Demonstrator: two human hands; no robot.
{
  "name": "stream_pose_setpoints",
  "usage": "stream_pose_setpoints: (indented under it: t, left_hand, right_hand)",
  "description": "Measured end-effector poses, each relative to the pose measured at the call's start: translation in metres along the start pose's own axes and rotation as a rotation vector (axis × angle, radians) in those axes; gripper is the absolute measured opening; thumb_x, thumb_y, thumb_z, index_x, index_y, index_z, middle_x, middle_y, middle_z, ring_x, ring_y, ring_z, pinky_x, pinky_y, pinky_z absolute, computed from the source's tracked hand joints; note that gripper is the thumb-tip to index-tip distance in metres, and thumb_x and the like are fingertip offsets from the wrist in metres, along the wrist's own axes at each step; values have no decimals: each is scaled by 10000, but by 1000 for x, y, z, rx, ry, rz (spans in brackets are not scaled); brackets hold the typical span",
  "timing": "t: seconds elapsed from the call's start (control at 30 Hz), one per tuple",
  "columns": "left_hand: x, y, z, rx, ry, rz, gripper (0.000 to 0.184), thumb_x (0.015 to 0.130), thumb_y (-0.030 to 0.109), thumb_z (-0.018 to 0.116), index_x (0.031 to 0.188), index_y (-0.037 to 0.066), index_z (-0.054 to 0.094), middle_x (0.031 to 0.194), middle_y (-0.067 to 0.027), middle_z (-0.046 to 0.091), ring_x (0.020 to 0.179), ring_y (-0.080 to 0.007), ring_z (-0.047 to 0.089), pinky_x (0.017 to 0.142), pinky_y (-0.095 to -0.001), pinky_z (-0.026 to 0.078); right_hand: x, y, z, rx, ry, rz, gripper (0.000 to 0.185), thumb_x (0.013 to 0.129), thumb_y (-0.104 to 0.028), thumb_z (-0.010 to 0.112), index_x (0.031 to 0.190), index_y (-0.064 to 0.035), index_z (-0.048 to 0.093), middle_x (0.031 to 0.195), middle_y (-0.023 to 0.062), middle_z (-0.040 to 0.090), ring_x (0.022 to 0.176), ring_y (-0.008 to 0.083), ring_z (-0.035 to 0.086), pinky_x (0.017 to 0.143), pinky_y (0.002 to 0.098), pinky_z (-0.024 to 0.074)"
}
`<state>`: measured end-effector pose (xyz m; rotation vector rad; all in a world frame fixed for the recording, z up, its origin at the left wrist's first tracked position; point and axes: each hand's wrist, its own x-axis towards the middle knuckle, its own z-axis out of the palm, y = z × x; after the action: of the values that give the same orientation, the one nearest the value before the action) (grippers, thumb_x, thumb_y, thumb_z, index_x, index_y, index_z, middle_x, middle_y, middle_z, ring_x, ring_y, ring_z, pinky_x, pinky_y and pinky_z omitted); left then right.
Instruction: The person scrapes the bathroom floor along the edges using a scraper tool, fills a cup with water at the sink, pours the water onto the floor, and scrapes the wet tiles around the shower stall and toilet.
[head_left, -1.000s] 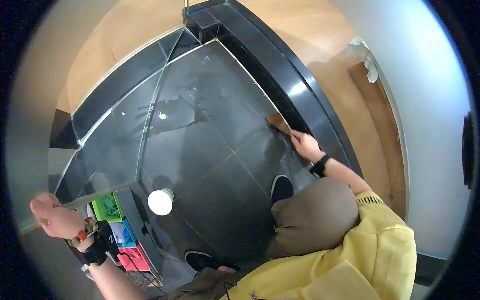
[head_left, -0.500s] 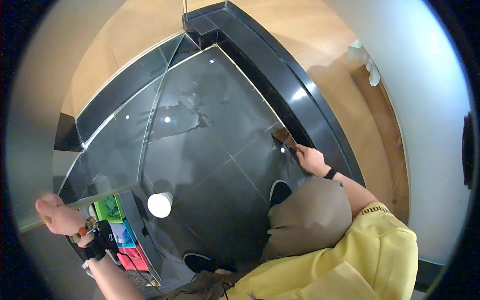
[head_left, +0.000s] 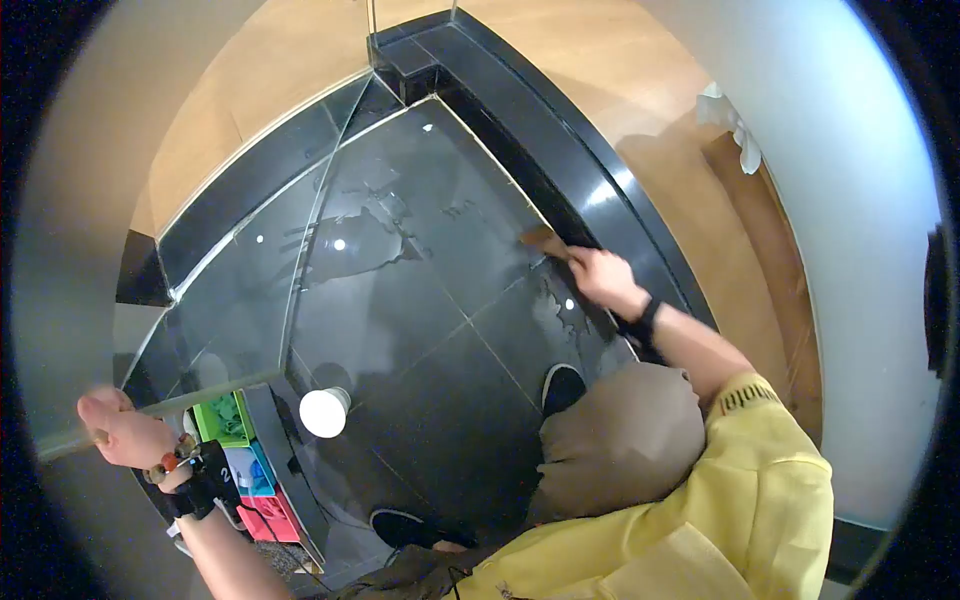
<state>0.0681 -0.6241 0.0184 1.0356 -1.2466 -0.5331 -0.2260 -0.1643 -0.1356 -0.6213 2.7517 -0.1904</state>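
My right hand (head_left: 605, 280) is closed around a small brown tool (head_left: 541, 240). The tool widens at its far end; whether it is a brush or a scraper I cannot tell. Its end meets the dark tiled floor (head_left: 440, 360) beside the pale seam under the black raised ledge (head_left: 600, 190). A wet patch (head_left: 560, 310) shines just below that hand. At far left, my left hand (head_left: 125, 430) is wrapped over the edge of a glass panel (head_left: 230, 310). Part of its fingers is hidden behind the hand.
A white round container (head_left: 325, 412) stands on the tiles, near a unit with green, blue and pink bins (head_left: 270, 515). A larger puddle (head_left: 355, 245) lies farther off. My shoes (head_left: 563, 388) are on the floor. White cloth or paper (head_left: 735, 125) hangs at the right.
My right hand has moved forward along the ledge with the brown tool, leaving wet marks in view behind it. My left hand keeps its hold on the glass panel.
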Motion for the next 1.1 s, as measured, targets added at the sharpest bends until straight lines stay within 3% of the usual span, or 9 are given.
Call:
stream_pose_setpoints:
  t: [0.1,0.17,0.27,0.43,0.5,0.7,0.9,1.03,1.1]
  left_hand:
    - [0,3,-2,35,-89,48,463,872,438,534,607,63,477,589,13,435,548,-103,370,524,-246,282]
    - [-12,19,7,-23,-10,-21,464,882,428,520,616,50,477,593,7,441,564,-110,386,538,-251,303]
    - [4,-4,-5,-42,-103,9,453,881,419,525,645,32,516,622,-8,486,600,-123,431,569,-260,346]
    - [-3,3,-2,53,-77,24,416,886,378,528,652,35,530,652,-21,506,623,-133,448,582,-275,359]
    - [-6,8,3,20,21,-28,413,884,371,533,638,39,517,642,-19,494,615,-134,437,570,-279,345]
    - [5,-5,-5,-49,-76,-6,402,873,365,551,641,36,528,640,-17,489,611,-128,439,570,-267,354]
    - [3,0,0,-116,-28,-2,436,854,402,576,620,40,508,626,-12,481,586,-115,421,549,-261,338]
    - [5,-3,-4,-68,-85,-38,477,837,467,576,610,57,489,608,-1,459,562,-114,400,529,-259,295]
    - [8,-5,-7,-84,-151,45,476,848,469,558,617,59,486,601,4,450,560,-113,385,520,-259,262]
  right_hand:
    - [79,-21,13,28,50,-16,284,847,-271,449,1022,-128,622,877,180,634,831,358,604,757,451,479]
    - [91,-10,22,144,85,-43,265,834,-272,458,930,-96,630,894,196,627,848,365,599,756,445,481]
    - [41,25,10,151,-185,10,265,829,-256,467,996,-131,632,893,186,630,870,351,600,774,424,478]
    - [-78,53,-4,0,-234,217,239,826,-232,490,989,-135,636,864,178,630,837,347,600,740,426,483]
    - [-63,38,-1,18,-170,154,266,835,-255,471,1027,-151,623,877,188,629,828,357,602,736,440,484]
    - [14,20,25,133,-48,55,309,846,-280,445,1087,-152,590,950,182,619,886,371,581,782,447,467]
    - [-132,65,14,3,-214,286,294,846,-285,466,1081,-162,594,916,190,623,853,369,594,749,459,482]
    - [-67,31,12,33,22,80,293,845,-296,468,1072,-163,597,905,177,629,825,362,599,716,454,488]
    - [4,-9,10,77,81,-5,298,851,-286,445,1065,-142,595,960,160,623,879,353,589,773,440,472]
